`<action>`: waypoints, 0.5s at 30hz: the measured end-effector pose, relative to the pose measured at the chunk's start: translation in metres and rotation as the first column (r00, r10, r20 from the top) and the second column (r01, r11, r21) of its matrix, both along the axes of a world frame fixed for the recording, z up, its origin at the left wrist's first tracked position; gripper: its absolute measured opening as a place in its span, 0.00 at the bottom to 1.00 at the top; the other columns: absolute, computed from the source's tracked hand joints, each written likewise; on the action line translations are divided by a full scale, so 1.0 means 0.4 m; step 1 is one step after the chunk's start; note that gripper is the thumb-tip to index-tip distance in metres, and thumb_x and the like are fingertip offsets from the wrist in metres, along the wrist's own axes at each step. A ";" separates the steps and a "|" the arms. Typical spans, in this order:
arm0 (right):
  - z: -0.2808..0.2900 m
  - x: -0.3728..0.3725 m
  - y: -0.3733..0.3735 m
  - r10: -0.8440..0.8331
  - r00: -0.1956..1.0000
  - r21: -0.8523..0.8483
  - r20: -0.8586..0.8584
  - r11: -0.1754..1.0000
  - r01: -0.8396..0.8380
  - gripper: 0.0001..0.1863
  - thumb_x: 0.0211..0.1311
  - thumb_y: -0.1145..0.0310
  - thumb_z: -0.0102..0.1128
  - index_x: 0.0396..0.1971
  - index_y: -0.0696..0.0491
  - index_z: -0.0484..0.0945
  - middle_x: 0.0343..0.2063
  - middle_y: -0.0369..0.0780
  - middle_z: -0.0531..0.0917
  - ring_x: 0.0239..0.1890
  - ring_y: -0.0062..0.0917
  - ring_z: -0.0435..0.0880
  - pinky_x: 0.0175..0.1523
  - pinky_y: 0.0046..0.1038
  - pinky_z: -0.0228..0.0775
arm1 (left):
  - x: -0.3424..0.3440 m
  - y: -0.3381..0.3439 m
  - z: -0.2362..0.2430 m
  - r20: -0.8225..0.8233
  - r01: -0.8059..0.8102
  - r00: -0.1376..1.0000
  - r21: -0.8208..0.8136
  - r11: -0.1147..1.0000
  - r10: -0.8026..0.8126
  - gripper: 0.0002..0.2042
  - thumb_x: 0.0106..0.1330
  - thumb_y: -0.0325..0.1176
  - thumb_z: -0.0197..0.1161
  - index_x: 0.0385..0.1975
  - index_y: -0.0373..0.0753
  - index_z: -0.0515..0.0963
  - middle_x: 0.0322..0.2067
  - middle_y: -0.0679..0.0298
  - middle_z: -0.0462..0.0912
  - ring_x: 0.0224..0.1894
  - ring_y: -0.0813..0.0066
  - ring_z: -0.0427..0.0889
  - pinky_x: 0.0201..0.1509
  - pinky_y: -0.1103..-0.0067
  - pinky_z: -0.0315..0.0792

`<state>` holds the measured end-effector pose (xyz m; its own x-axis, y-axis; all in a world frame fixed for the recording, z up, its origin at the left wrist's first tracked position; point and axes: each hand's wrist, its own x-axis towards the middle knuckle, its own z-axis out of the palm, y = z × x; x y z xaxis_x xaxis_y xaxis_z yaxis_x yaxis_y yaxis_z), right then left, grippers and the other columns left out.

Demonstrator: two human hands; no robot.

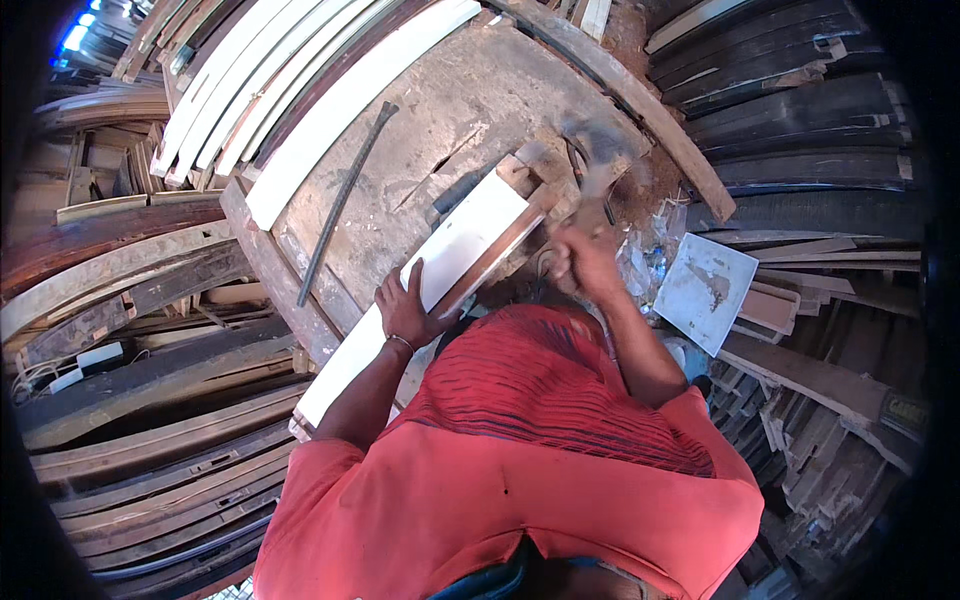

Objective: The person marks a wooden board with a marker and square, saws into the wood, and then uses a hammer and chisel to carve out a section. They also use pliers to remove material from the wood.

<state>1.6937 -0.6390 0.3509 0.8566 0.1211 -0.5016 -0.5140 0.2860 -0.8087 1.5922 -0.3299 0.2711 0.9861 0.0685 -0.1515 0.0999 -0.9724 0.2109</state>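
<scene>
A long white-faced wooden board (470, 240) with bare brown edges lies slantwise across the worn workbench (440, 130) in front of me. My left hand (408, 308) grips it around its middle, fingers spread over the white face. To the right of the board's far end, my right hand (585, 262) is closed in a fist and blurred by motion. It holds what looks like a hammer, whose grey head (600, 165) is smeared above the bench corner. Small wood blocks (515, 175) sit at the board's far end.
A dark metal bar (345, 205) lies on the bench to the left. White planks (350, 110) are laid beyond it. Stacked timber (160, 440) lines the left side, and dark boards (800, 130) the right. A pale square panel (706, 290) lies beside clear plastic scraps (645, 262).
</scene>
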 end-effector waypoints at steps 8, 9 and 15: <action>-0.199 0.002 -0.008 0.160 0.915 -0.600 0.371 0.793 0.105 0.09 0.64 0.67 0.65 0.27 0.55 0.78 0.17 0.36 0.76 0.16 0.22 0.74 0.23 0.29 0.67 | 0.015 0.000 0.016 -0.011 0.009 1.000 0.001 1.000 -0.009 0.57 0.40 0.64 0.78 0.72 0.45 0.60 0.65 0.41 0.62 0.70 0.43 0.60 0.72 0.50 0.51; -0.118 -0.002 0.011 0.262 0.916 -0.462 -0.304 0.801 -0.382 0.09 0.62 0.67 0.67 0.30 0.57 0.79 0.18 0.35 0.78 0.16 0.21 0.74 0.25 0.29 0.69 | 0.010 0.000 0.006 0.015 -0.012 1.000 -0.030 0.999 0.012 0.58 0.40 0.64 0.78 0.73 0.45 0.60 0.65 0.41 0.62 0.70 0.43 0.60 0.72 0.51 0.51; 0.070 0.002 -0.013 0.096 0.941 -0.374 0.323 0.927 0.033 0.09 0.62 0.67 0.69 0.32 0.57 0.81 0.19 0.34 0.80 0.17 0.20 0.76 0.26 0.28 0.70 | -0.013 0.004 -0.001 -0.020 -0.010 1.000 0.010 1.000 0.011 0.60 0.37 0.64 0.80 0.73 0.46 0.59 0.67 0.41 0.61 0.71 0.43 0.59 0.72 0.50 0.51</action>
<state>1.6945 -0.6442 0.3791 0.9788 0.0129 -0.2044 -0.2028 -0.0778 -0.9761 1.5870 -0.3282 0.2707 0.9820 0.0803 -0.1710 0.1143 -0.9732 0.1994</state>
